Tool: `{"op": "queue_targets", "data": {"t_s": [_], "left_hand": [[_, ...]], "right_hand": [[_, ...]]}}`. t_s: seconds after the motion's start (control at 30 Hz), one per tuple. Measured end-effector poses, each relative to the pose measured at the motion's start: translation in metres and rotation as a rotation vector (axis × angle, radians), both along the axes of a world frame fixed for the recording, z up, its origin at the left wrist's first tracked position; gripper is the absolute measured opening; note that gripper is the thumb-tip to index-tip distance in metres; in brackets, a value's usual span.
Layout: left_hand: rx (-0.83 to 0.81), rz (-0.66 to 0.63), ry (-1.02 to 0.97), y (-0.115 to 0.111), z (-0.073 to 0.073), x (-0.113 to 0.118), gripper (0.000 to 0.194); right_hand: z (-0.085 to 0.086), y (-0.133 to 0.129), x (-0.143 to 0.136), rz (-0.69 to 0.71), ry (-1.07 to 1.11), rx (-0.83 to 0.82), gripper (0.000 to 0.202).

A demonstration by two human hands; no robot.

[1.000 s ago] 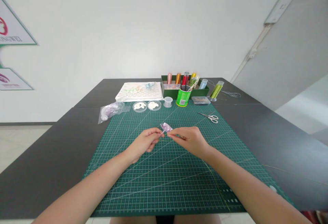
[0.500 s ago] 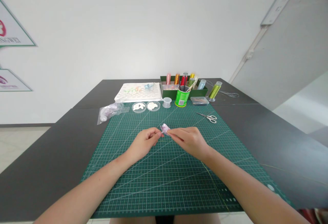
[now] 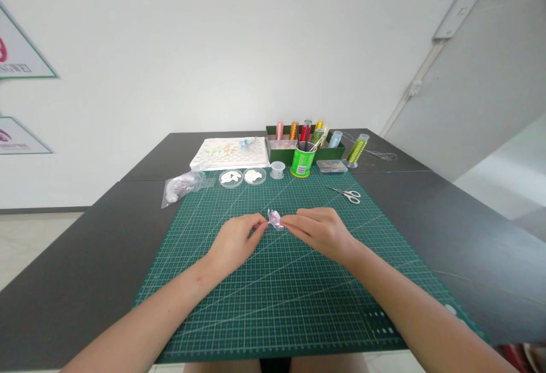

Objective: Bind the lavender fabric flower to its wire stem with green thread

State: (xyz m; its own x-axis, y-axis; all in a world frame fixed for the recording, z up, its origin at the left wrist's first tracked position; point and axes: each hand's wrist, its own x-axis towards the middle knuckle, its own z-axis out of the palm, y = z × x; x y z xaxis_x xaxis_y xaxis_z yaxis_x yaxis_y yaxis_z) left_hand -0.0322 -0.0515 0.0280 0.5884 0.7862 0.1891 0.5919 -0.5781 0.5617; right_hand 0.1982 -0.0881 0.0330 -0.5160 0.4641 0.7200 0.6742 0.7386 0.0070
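A small pale purple flower-like piece [image 3: 275, 220] is held up between my two hands, over the green cutting mat [image 3: 256, 316]. My left hand [image 3: 239, 235] pinches its left end, a thin stem, between thumb and fingertips. On the other side, my right hand [image 3: 321, 231] has its thumb and fingers pressed together at the piece's right edge. White-handled scissors [image 3: 350, 195] lie on the mat beyond my right hand.
Behind the mat's centre stand a green can [image 3: 302, 162] with tools and a green box [image 3: 333, 154] of thread spools. Two dishes of white pieces [image 3: 231, 178], a plastic bag [image 3: 182, 186], a white board [image 3: 230, 160] and a yellow-green spool [image 3: 357, 150] are also there.
The purple piece has turned and shows more of its petals. My right hand has shifted slightly right, and the thin thread seen below it earlier no longer shows there.
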Motion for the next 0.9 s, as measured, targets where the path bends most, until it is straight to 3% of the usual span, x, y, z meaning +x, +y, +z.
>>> {"op": "queue_targets", "data": {"t_s": [0.2, 0.47, 0.63, 0.9], "left_hand": [[0.195, -0.167, 0.071, -0.008, -0.004, 0.0, 0.019], [0.375, -0.268, 0.001, -0.013, -0.001, -0.001, 0.02], [0.42, -0.274, -0.06, -0.016, 0.004, -0.001, 0.02], [0.406, -0.139, -0.103, -0.018, 0.01, -0.006, 0.02]], "right_hand": [[0.0, 0.005, 0.004, 0.02, 0.136, -0.066, 0.019], [0.001, 0.009, 0.004, -0.025, 0.419, -0.447, 0.024], [-0.003, 0.013, 0.006, -0.07, 0.556, -0.652, 0.021], [-0.004, 0.019, 0.009, -0.055, 0.627, -0.707, 0.026]]}}
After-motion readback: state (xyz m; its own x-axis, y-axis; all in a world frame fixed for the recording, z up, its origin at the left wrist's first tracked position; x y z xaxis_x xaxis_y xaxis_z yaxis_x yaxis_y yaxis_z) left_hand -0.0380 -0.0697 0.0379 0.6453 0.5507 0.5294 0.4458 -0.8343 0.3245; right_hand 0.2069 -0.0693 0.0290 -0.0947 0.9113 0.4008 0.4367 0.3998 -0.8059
